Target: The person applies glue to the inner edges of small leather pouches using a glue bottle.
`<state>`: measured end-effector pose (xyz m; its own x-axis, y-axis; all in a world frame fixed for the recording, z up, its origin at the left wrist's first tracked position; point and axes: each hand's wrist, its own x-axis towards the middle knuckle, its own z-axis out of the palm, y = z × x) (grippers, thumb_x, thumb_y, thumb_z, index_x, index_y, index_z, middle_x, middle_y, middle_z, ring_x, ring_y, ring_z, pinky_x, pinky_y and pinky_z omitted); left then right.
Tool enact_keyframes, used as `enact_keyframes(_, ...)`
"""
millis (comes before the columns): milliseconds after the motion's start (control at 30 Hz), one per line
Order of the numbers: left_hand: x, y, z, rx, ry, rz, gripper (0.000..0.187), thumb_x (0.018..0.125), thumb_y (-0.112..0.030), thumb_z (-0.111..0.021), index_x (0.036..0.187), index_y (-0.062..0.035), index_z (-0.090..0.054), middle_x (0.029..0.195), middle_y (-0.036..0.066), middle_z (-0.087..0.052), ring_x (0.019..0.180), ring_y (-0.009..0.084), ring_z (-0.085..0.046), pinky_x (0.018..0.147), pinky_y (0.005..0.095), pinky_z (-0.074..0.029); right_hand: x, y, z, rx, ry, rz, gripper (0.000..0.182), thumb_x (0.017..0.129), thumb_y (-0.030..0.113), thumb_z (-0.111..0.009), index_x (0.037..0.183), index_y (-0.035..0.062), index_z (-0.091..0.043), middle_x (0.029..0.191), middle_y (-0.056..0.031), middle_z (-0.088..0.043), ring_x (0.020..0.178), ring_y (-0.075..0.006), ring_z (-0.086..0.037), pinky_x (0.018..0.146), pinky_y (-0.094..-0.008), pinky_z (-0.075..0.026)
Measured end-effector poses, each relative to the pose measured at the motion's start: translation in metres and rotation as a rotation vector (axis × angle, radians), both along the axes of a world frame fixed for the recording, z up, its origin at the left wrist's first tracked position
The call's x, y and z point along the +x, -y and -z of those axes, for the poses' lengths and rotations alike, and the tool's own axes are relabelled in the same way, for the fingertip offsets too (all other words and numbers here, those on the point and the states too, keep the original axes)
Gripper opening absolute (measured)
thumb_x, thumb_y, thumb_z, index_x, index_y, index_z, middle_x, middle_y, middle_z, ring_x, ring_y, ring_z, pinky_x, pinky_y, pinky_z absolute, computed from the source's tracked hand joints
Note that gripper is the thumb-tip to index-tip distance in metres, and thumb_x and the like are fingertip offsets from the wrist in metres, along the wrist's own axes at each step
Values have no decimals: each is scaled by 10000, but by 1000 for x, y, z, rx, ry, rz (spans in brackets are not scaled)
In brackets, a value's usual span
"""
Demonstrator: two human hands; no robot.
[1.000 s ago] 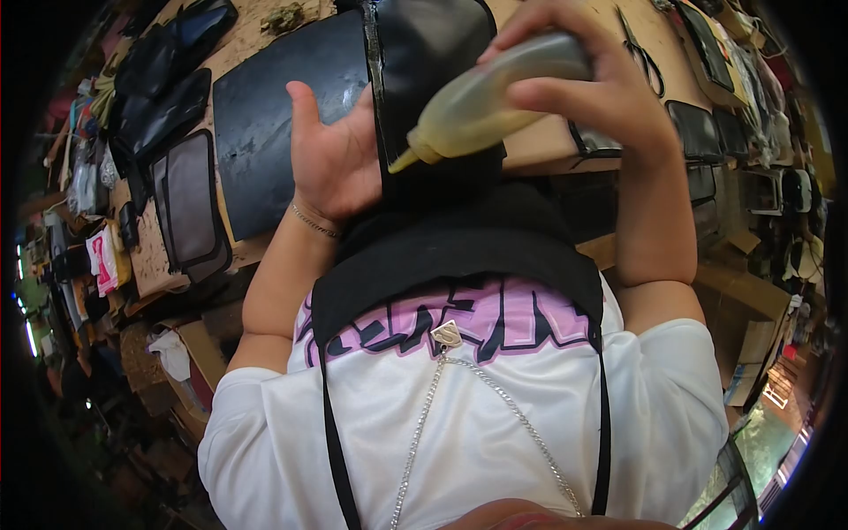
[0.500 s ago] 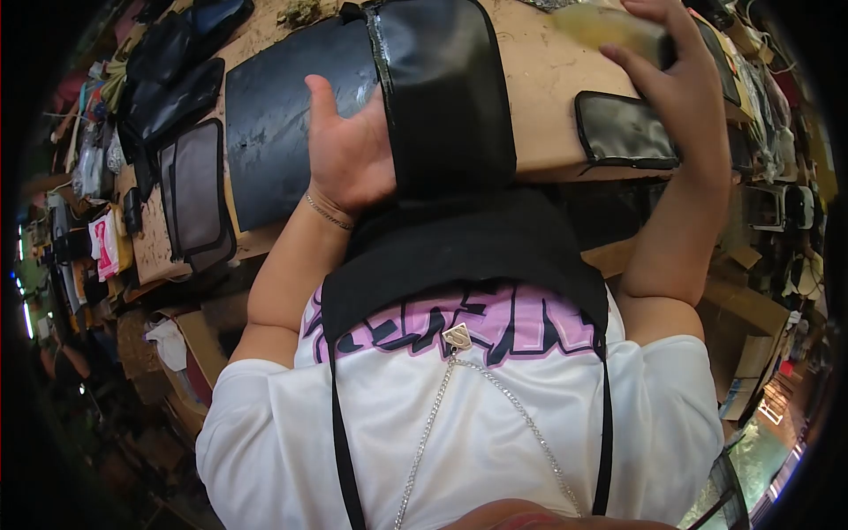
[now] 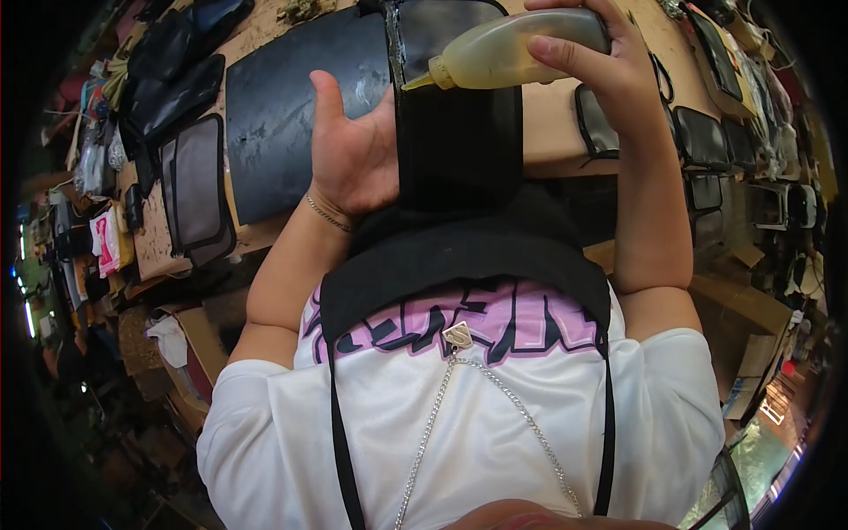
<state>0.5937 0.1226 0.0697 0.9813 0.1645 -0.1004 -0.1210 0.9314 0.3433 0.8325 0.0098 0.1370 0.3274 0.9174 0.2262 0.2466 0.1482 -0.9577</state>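
My right hand [image 3: 609,71] grips a yellowish squeeze bottle [image 3: 503,53] lying on its side, its nozzle pointing left at the upper left edge of a black rectangular panel [image 3: 459,132]. My left hand [image 3: 353,155] presses against that panel's left side, thumb raised, fingers hidden behind it. The panel stands over the edge of a brown workbench [image 3: 552,106]. A shiny streak runs along the panel's left edge near the nozzle.
A large dark sheet [image 3: 283,115] lies on the bench left of my left hand. A grey framed panel [image 3: 196,190] and black pieces [image 3: 172,79] lie further left. More black panels [image 3: 702,137] and scissors [image 3: 661,75] lie at the right. Cardboard boxes [image 3: 742,309] sit below the bench.
My right hand swung the bottle away to the upper right half a second ago, then brought it back with the nozzle at the panel's top left edge. The left hand stayed put.
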Motion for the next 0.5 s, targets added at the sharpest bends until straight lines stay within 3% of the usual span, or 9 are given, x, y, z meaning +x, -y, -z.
enact_keyframes(267,-1,5,-2,1,19,11,1211,743,-962,-165,1595,-104,-105,1612,153,-256,1471,335,-287,1187,511,-262,-4,-2,6,-31,-151,-3,373,780,151,-849,1057,29,-632,925,-41,-659,842,-111,-627,747,-255,-519)
enact_keyframes(500,-3,4,0,-41,76,23,1204,746,-960,-175,1586,-98,-137,1602,173,-273,1458,362,-308,1175,534,-278,-7,1,12,-5,-8,-100,379,785,156,-849,1069,27,-634,967,-33,-650,890,-96,-603,778,-243,-501)
